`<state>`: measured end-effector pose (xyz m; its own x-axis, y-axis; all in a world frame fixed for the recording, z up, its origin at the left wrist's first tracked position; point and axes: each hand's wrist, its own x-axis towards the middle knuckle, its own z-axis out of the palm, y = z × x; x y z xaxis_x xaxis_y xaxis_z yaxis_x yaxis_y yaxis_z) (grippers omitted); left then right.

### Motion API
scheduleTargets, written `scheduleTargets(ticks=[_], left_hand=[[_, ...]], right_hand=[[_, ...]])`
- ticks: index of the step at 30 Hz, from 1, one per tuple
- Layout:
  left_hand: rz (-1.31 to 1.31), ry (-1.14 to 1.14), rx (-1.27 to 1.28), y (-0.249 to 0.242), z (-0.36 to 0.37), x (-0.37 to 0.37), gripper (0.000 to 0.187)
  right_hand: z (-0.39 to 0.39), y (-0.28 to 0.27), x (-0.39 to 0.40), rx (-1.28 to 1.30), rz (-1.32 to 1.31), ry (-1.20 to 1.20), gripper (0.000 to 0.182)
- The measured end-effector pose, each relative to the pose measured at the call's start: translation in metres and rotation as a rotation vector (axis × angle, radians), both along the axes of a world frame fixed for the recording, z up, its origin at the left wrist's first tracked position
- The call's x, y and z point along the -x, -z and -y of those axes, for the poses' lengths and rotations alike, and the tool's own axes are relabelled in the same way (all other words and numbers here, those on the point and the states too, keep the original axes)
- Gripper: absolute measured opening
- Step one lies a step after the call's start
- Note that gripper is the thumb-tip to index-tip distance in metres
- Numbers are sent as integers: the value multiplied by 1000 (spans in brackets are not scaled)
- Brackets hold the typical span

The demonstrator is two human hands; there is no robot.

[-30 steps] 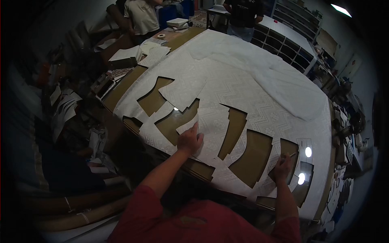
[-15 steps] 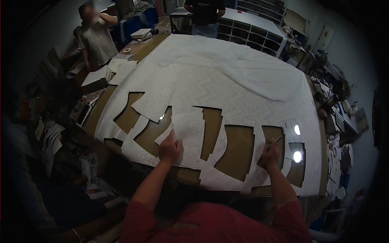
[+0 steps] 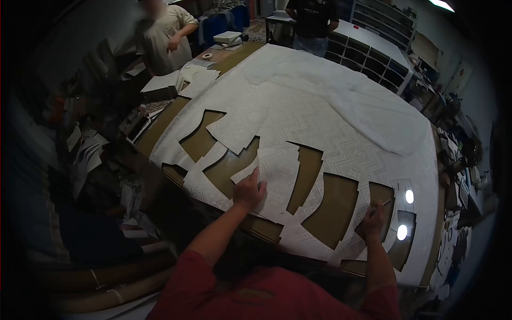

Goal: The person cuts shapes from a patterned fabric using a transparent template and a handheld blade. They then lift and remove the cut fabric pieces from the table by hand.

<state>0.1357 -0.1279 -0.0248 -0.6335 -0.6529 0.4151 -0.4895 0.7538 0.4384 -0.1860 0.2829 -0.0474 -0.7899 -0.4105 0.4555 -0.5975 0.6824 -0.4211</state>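
White patterned fabric covers the large table, with several shaped openings cut through it; the brown board shows in them. My left hand rests on a pale, curved pattern piece lying on the fabric, its index finger stretched forward and the thumb apart. Over the narrow opening at the right, my right hand is closed around a slim, pen-like tool whose end points up and away. Its exact kind is too small to make out.
Bunched white fabric lies across the far side. A person in a light shirt stands at the far left, and another in a black shirt at the back. Papers and a tape roll sit along the left edge.
The view has swung left, so the table appears farther right. Both my hands keep their places on the fabric. The person at the left has lowered a hand from the face to the chest.
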Motion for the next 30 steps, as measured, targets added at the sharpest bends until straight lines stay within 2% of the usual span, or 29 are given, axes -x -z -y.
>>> scheduleTargets(ticks=[5, 7, 13, 17, 27, 30], left_hand=[[7, -11, 20, 0, 1, 0, 63], [47, -10, -67, -7, -2, 0, 63], [-4, 6, 1, -1, 0, 0, 63], [32, -53, 5, -6, -3, -2, 63], [58, -26, -33, -10, -4, -3, 62], [48, -19, -25, -9, -3, -1, 63]], right_hand=[[4, -9, -6, -2, -3, 11, 48], [3, -9, -7, -4, 5, 15, 47], [1, -6, -3, -16, -10, 0, 45], [1, 1, 0, 11, -65, -31, 43], [-8, 22, 15, -25, -145, -26, 43], [-5, 12, 8, -25, -64, 8, 42]])
